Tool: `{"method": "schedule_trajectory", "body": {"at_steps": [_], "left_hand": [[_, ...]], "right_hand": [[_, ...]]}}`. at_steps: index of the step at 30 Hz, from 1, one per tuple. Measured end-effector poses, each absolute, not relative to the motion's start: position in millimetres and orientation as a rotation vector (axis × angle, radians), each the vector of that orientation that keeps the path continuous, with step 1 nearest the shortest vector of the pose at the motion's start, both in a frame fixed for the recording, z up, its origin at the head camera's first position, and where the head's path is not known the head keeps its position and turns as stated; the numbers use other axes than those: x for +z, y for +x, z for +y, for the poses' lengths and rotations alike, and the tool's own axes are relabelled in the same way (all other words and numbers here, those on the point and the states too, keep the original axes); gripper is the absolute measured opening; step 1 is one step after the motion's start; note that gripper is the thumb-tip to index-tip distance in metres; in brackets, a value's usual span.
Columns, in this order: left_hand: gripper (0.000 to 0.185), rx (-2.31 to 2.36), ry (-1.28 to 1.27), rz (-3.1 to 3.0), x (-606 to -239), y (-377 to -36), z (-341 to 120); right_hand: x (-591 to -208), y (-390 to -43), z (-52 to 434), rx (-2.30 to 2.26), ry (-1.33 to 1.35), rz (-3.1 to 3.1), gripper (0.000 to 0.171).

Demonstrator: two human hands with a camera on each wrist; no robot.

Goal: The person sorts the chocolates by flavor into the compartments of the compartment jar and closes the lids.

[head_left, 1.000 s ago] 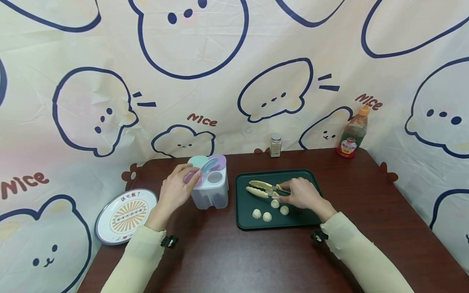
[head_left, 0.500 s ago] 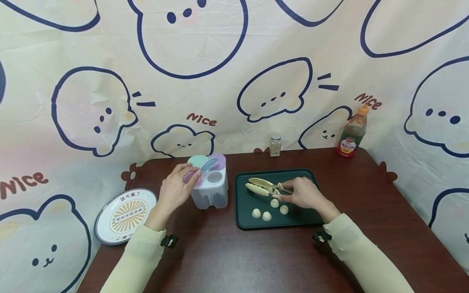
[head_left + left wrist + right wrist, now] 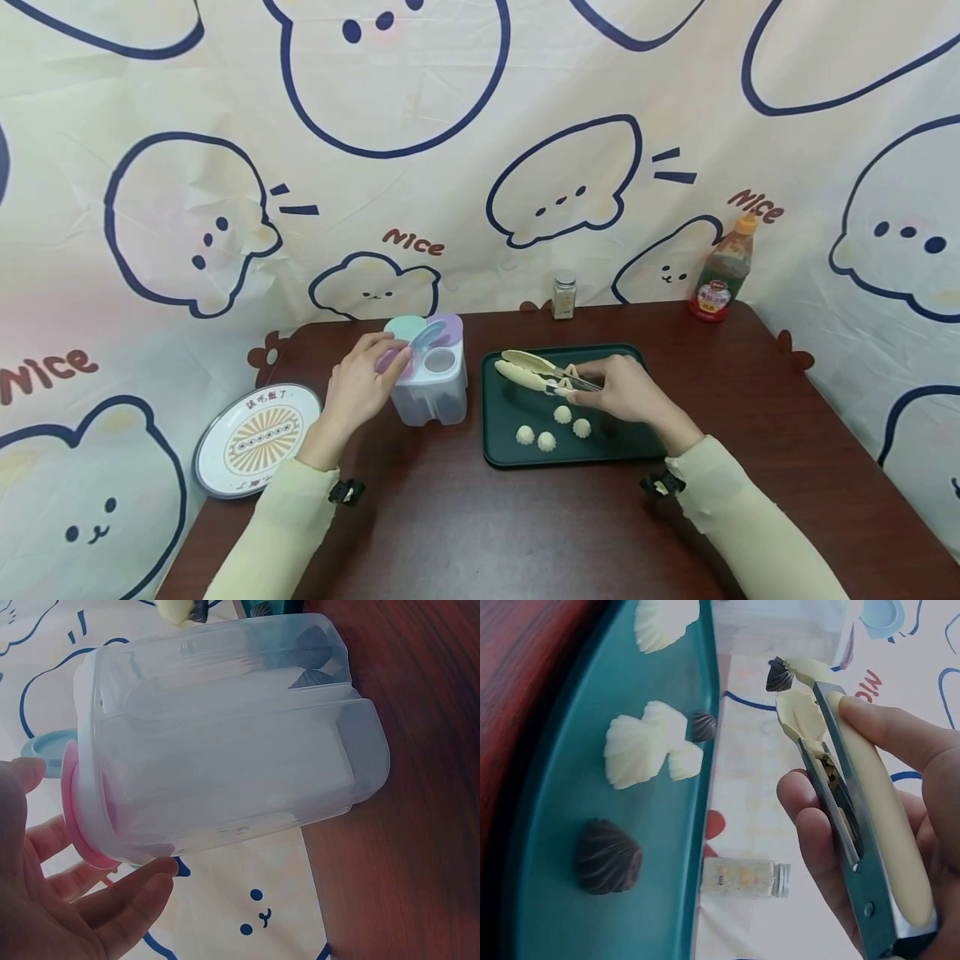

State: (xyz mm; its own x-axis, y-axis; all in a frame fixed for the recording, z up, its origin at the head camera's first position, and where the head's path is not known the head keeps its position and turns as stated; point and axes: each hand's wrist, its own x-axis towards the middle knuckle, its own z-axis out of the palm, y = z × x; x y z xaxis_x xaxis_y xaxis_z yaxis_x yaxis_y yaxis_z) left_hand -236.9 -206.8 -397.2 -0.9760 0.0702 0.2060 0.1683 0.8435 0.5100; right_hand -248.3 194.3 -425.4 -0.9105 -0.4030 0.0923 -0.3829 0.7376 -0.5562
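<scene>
My right hand (image 3: 617, 390) grips cream-handled tongs (image 3: 531, 372) by their rear end and holds them over a dark green tray (image 3: 637, 446). Their arms stand slightly apart with nothing visible between them. Several small white shell-shaped pieces (image 3: 562, 414) lie on the tray just below the tongs. In the right wrist view the tongs (image 3: 870, 787) lie across my fingers beside the tray (image 3: 667, 847) and its white pieces (image 3: 641, 746). My left hand (image 3: 375, 375) pinches the pink lid (image 3: 79, 817) of a clear plastic seasoning box (image 3: 431, 392), which fills the left wrist view (image 3: 225, 750).
A round printed plate (image 3: 255, 437) lies at the table's left edge. A small spice jar (image 3: 564, 296) and an orange-capped sauce bottle (image 3: 723, 271) stand along the back edge. A printed cloth backdrop rises right behind the dark wooden table (image 3: 487, 533).
My right hand has raised the tongs a little and swung their tips up and to the left. The left hand and the seasoning box have stayed put.
</scene>
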Motion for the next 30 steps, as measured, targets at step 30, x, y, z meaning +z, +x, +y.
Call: {"method": "schedule_trajectory", "body": {"at_steps": [30], "left_hand": [[0.058, -0.809, -0.177, -2.850, -396.9, -237.0, -206.2]], "right_hand": [[-385.4, -239.4, 165.4, -1.118, -0.777, 2.879, 0.041]]}}
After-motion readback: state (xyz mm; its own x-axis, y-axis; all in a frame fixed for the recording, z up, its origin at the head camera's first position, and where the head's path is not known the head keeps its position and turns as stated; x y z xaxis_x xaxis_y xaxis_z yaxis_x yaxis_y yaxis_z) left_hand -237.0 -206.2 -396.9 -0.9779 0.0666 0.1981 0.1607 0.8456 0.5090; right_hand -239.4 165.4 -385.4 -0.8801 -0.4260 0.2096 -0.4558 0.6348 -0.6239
